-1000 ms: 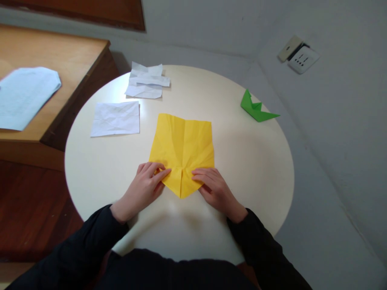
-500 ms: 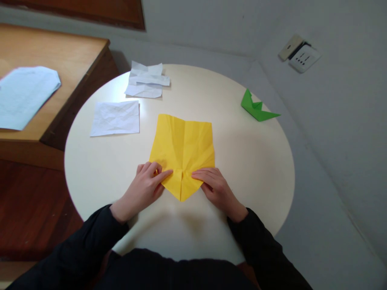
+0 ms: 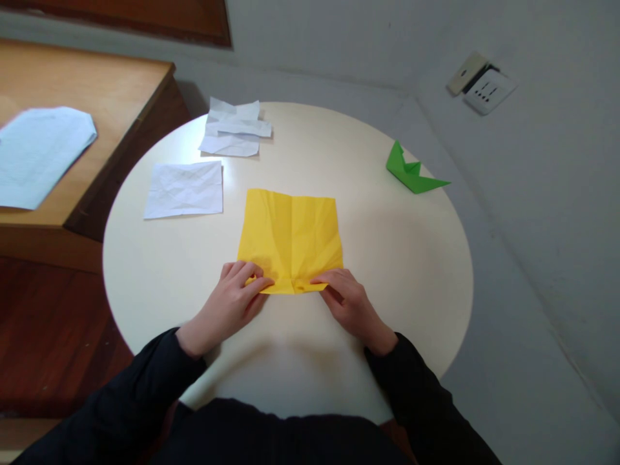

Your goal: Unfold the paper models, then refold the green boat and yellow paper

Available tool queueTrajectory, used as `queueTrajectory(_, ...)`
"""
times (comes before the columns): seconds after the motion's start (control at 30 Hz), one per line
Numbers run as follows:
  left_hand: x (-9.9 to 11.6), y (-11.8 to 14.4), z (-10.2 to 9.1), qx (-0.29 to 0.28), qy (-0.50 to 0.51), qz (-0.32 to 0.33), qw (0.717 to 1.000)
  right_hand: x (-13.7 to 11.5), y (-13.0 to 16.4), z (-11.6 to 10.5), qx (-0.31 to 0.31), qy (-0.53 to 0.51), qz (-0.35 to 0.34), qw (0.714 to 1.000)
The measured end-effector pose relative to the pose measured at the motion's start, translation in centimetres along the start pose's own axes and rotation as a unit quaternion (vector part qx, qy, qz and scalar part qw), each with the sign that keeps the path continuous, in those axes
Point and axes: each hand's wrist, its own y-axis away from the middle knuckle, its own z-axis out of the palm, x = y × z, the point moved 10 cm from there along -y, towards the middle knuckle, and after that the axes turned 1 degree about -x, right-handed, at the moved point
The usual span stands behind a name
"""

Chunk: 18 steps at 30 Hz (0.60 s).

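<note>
On round cream table (image 3: 411,258), yellow paper (image 3: 290,236)

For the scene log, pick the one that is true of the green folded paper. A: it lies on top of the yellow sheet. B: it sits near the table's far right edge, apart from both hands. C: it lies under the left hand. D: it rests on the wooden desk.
B: the green folded paper sits near the far right edge of the round table, while the left hand and right hand press the yellow sheet.
</note>
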Motion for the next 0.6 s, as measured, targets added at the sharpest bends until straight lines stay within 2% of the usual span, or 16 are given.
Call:
queueTrajectory(0.2,-0.3,-0.2,0.0,-0.002,0.033,-0.011,0.999,0.7,0.4,-0.5,0.033,0.04,0.022,0.998)
queueTrajectory(0.37,-1.5,-0.2,0.3,-0.011,0.048,-0.069,0.996,1.7,0.5,-0.8,0.053,0.06,0.059,0.995)
queueTrajectory(0.6,-2.8,0.0,-0.1,0.002,0.045,-0.137,0.99,2.7,0.5,-0.5,0.03,0.069,0.121,0.99)
